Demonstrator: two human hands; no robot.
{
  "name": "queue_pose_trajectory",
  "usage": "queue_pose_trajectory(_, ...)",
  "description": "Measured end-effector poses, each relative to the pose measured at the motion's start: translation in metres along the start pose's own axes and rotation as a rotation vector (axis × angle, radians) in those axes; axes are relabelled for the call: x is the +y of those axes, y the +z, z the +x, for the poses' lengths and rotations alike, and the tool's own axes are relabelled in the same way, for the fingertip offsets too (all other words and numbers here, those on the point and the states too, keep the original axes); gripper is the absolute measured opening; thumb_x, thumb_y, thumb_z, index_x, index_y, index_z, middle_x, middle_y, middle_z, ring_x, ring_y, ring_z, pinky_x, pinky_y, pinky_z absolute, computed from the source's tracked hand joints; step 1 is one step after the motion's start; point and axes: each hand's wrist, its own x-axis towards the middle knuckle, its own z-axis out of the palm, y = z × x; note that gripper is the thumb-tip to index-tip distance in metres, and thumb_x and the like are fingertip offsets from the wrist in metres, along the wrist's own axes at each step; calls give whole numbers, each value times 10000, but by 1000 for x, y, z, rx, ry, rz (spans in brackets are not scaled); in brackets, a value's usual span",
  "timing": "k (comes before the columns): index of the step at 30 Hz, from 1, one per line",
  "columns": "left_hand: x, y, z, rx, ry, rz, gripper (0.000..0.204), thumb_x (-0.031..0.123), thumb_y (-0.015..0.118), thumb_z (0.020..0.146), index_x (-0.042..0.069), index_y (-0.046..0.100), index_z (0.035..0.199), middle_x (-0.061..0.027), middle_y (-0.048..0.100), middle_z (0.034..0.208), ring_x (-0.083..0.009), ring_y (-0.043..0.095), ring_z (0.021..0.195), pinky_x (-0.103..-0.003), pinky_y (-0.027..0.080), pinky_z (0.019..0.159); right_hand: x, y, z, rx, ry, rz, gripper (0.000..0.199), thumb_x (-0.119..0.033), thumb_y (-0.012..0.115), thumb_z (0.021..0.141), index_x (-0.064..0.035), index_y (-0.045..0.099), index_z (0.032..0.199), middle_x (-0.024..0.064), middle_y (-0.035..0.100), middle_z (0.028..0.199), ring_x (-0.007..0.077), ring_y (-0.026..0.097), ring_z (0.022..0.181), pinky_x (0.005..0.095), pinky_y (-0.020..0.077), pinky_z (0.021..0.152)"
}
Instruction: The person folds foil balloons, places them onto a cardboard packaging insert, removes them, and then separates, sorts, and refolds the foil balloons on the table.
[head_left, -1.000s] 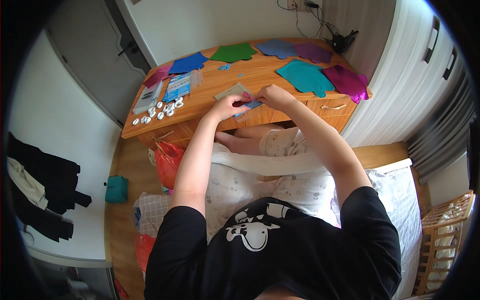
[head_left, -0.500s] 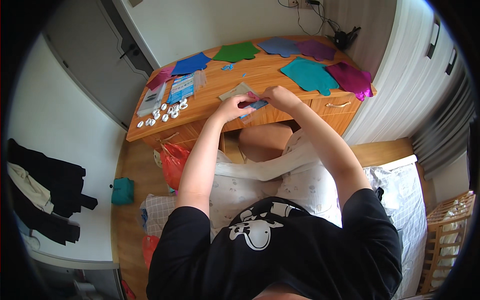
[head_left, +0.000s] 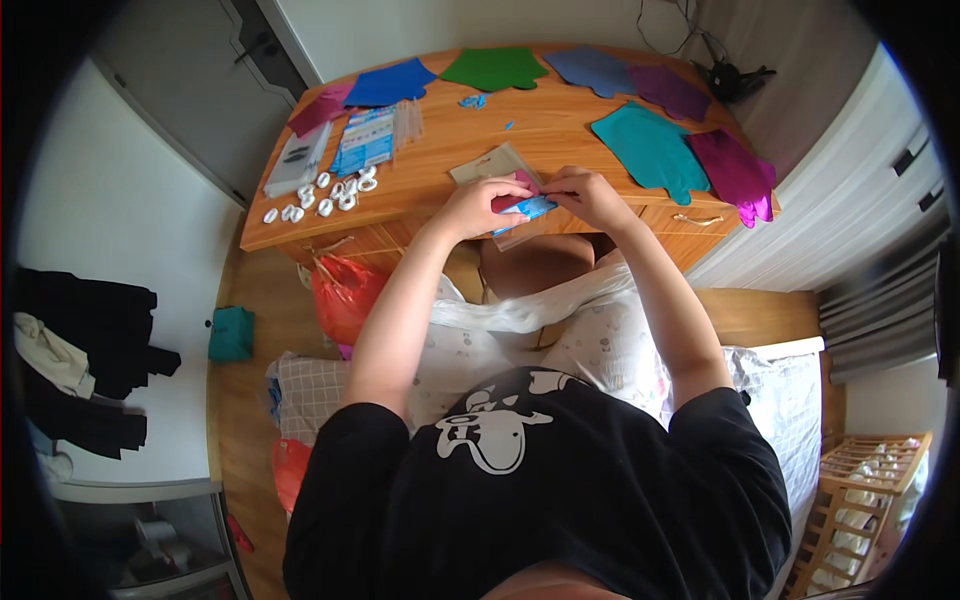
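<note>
At the front edge of the wooden desk (head_left: 560, 140), my left hand (head_left: 475, 208) is closed round a small clear plastic bag (head_left: 516, 237) with a blue printed card (head_left: 532, 209) in or against it. Something pink shows between my left fingers, partly hidden. My right hand (head_left: 592, 200) pinches the right side of the bag beside the card. Just beyond my hands lies a flat beige packet (head_left: 497, 160), partly covered by my left hand.
Foil-like shapes in blue (head_left: 390, 85), green (head_left: 493, 68), teal (head_left: 650, 150) and purple (head_left: 735, 172) line the desk's back and right. White ring-like rolls (head_left: 345, 190), blue printed cards (head_left: 365, 140) and clear sleeves (head_left: 298, 160) lie at left. A red plastic bag (head_left: 345, 300) hangs below.
My head view has shifted a little. Both hands stay together on the bag; the blue card now faces up more and shows more of its surface.
</note>
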Motion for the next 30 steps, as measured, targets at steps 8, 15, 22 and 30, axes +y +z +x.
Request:
queue_pose_trajectory(8,3,-7,3,-83,-4,95,442,169,803,821,141,729,1255,-130,660,1369,-287,547,1374,-448,420,1153,-8,12,-6,112,182,57,188,-21,742,870,-15,766,1056,124,700,975,277,693,879,361,560,755)
queue_pose_trajectory(15,17,-21,12,137,112,175,225,111,756,866,75,737,1087,-112,723,1134,-258,656,1105,-414,497,959,-11,16,2,187,280,49,164,-15,751,870,-20,770,1033,120,696,956,262,690,836,360,568,716)
queue_pose_trajectory(22,27,-30,-59,316,-486,-287,320,158,586,1018,32,571,724,-26,578,642,-132,535,571,-330,402,563,-15,19,3,227,341,38,147,9,748,871,-17,772,1014,125,687,922,245,686,792,338,568,685)
queue_pose_trajectory(30,7,15,-77,242,-753,-540,420,309,468,1093,-8,700,944,-27,670,781,-131,622,743,-286,476,657,-30,11,9,241,593,181,218,-4,788,829,-36,774,1044,113,681,966,247,660,814,332,520,700)
